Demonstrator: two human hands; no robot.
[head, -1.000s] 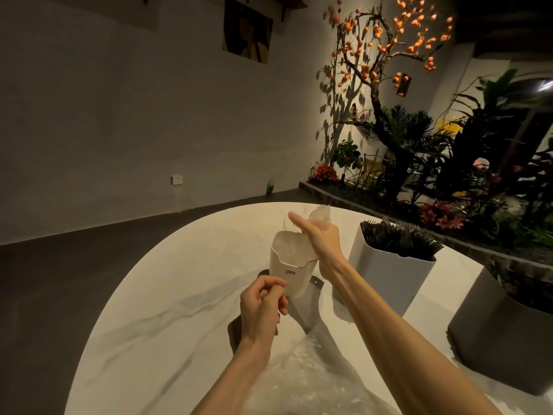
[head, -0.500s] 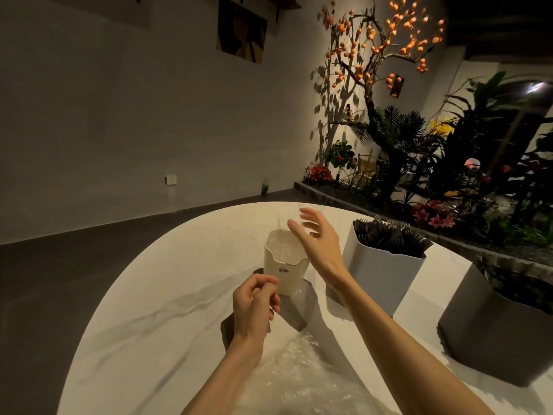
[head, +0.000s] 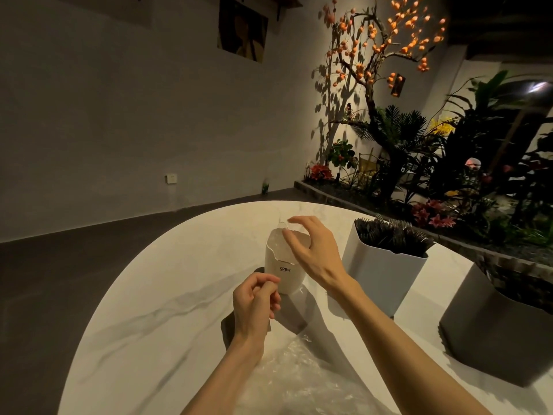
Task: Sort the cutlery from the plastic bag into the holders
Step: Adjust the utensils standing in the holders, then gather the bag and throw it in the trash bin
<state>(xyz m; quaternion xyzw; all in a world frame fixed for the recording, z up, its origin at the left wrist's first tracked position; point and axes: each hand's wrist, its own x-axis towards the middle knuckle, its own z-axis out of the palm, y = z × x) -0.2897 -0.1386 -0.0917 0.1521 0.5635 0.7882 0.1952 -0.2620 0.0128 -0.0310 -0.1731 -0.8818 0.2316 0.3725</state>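
While the right hand [head: 314, 250] hovers with loose, spread fingers over the cream holder [head: 282, 268] at the table's centre, the head view shows a clear spoon [head: 282, 227] standing at the holder's 12 o'clock rim, just beside the fingertips; whether they touch it cannot be told. At 6 o'clock from the holder, the left hand [head: 256, 304] is curled, thumb against fingers, apparently pinching a clear piece too faint to identify. Crumpled at the table's 6 o'clock edge lies the plastic bag [head: 302, 375], between the two forearms. At 3 o'clock from the cream holder stands a white holder [head: 380, 274] packed with dark forks, and further round, a grey holder [head: 490, 333] whose contents sit in shadow. Done well, the step likely means settling each clear piece upright among its kind, keeping clear stock out of the dark-fork holder, and steadying the light cream holder so it does not tip on the marble table [head: 155, 295].
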